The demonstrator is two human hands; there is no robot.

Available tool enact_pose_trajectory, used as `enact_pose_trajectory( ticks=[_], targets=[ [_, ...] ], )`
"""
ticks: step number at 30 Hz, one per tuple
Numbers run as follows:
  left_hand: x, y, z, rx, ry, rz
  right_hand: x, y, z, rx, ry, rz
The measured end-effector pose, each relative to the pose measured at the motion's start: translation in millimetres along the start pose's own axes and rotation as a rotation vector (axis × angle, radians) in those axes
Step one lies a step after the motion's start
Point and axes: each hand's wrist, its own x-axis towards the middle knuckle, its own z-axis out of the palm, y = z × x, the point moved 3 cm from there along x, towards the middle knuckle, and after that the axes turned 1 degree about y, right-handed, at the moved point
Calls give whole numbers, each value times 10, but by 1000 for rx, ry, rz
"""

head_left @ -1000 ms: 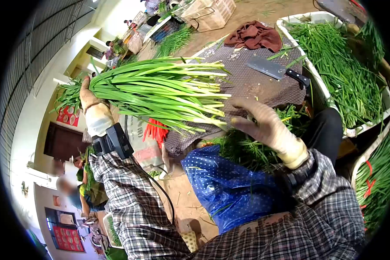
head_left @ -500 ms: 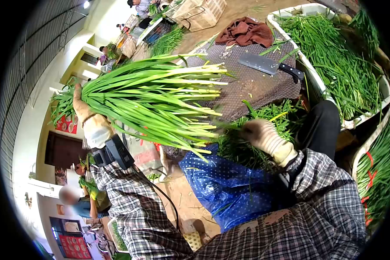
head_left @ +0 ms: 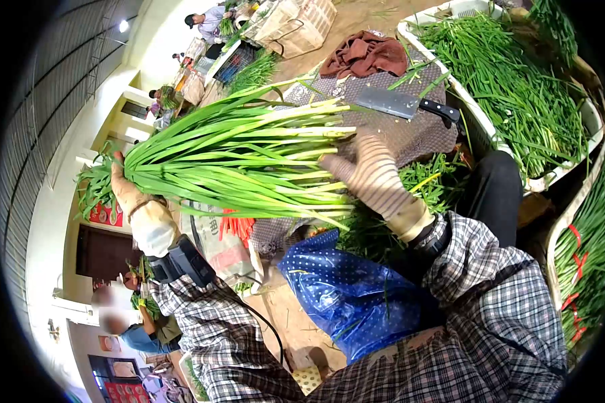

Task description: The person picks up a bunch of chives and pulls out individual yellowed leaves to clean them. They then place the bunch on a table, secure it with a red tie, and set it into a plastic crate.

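Note:
A large bunch of garlic chives [head_left: 242,158] lies sideways in the air, its pale stem ends pointing right. My gloved left hand [head_left: 126,185] is closed round its leafy end, with leaf tips sticking out past the fist. At the pale ends is my right hand [head_left: 373,171], in a striped glove, with the thumb spread from the fingers and its tips right at the stems. Behind them a cleaver [head_left: 390,103] with a black handle rests on a patterned mat [head_left: 420,138]. Loose greens [head_left: 430,181] lie below the right hand.
A white crate [head_left: 460,84] heaped with chives stands at the right, near bundles with red ties [head_left: 578,269]. A brown cloth [head_left: 363,55] sits at the mat's far edge. Blue dotted plastic [head_left: 349,289] covers my lap area. Red strips [head_left: 236,227] lie beyond it. Other people work at the left.
My right hand has moved up and left, from over the loose greens to the stem ends, and its thumb has spread. My left hand keeps its hold on the chives.

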Motion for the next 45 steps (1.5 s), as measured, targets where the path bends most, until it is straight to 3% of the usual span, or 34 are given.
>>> enact_pose_trajectory(
  ticks=[2, 3, 4, 6, 8, 12, 13, 14, 16, 17, 20, 21, 22, 24, 26, 27, 28, 30, 31, 32, 35, 37, 38, 40, 42, 44, 45],
  targets=[
    [-17, -23, -32, -13, -8, 1, 68, 107, -13, -37, 50, 27],
    [-60, -58, 15, -90, -118, -165, 85, -3, 11, -88, -67, 78],
    [-84, -89, 39, -42, -75, -142, 90, -68, 52, -136, -183, 128],
    [-40, -172, 21, -115, -73, -178, 74, -52, 247, 654, -466, 337],
    [-58, -162, -24, -91, -63, -97, 60, -40, 211, 370, -466, 227],
    [-139, -251, -94, -84, -36, -196, -153, -107, 139, 237, -477, 470],
    [-78, -304, -158, -76, -57, -195, -94, 541, 373, 576, -510, 92],
    [-31, -340, -189, -75, -78, -193, -123, 253, 300, 566, -525, 461],
    [-54, -365, -134, -103, -124, -219, -110, 150, 205, -664, -255, -938],
    [-148, -375, -86, -120, -89, -263, -155, 188, 190, -661, -264, -942],
    [-335, -432, -9, -88, -43, -295, -397, 137, 134, 991, -552, 413],
    [-475, -452, 87, -51, 5, -303, -504, 157, 101, 990, -552, 416],
    [-534, -473, 138, -14, 50, -310, -604, 168, 21, 159, -582, -1],
    [-520, -641, 104, -122, -26, -243, -823, 271, -94, -1508, -394, -800],
    [-660, -755, 151, -83, -46, -351, -603, 429, -185, -612, -357, -569],
    [-721, -802, 185, -107, -63, -339, -525, 486, -118, -212, -308, -188],
    [-761, -821, 220, -80, -68, -350, -556, 450, -187, -219, -305, -183],
    [-812, -841, 302, -119, 4, -337, -678, 451, -388, -867, -515, 106],
    [-718, -855, 248, -124, -10, -304, -719, 452, -426, -979, -588, 295],
    [-589, -844, 187, -130, -26, -268, -873, 594, -504, -1066, -592, 220],
    [-376, -762, 95, -119, -6, -243, -1005, 332, -647, -1050, -757, 397],
    [-337, -710, 91, -138, -21, -235, -851, -200, -651, -729, -413, 173],
    [-292, -708, 73, -145, -46, -240, -805, -228, -573, -727, -404, 172],
    [-266, -692, 109, -182, -81, -198, -612, -298, -435, -145, -203, -17],
    [-324, -641, 184, -178, -40, -159, -390, 140, -169, -131, -233, 50],
    [-443, -523, 226, -111, -25, -114, -269, 330, 78, 40, -294, 247],
    [-671, -397, 340, -121, -26, -158, -226, 102, 76, 202, -370, 417]
  ],
)
